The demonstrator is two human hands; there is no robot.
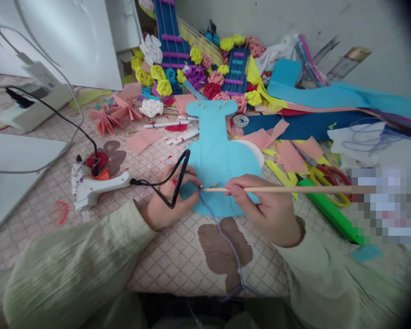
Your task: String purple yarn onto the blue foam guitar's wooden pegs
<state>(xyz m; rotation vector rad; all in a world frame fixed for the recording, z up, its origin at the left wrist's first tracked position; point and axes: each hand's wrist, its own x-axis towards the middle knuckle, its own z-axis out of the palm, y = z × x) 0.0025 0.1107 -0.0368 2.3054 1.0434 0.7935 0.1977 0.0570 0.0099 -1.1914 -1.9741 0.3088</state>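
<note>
A light-blue guitar-shaped paper cutout [214, 151] lies flat on the table, with small wooden pegs at its head and near its lower edge. My left hand [169, 196] rests at its lower left, thumb and forefinger curled in a pinch on purple yarn [222, 233] beside a lower peg. From there the yarn trails down over the table's front edge. My right hand [265, 210] grips a thin wooden stick [304, 188], held level, its left tip by the lower pegs. A black cord [180, 178] loops over my left hand.
To the left lies a white glue gun [99, 192], near a power strip [30, 107]. Red-and-yellow scissors [332, 178], a green cutter [329, 210] and paper scraps lie right. Behind are markers [185, 136], crepe-paper flowers [195, 77] and two dark-blue stringed necks [173, 36].
</note>
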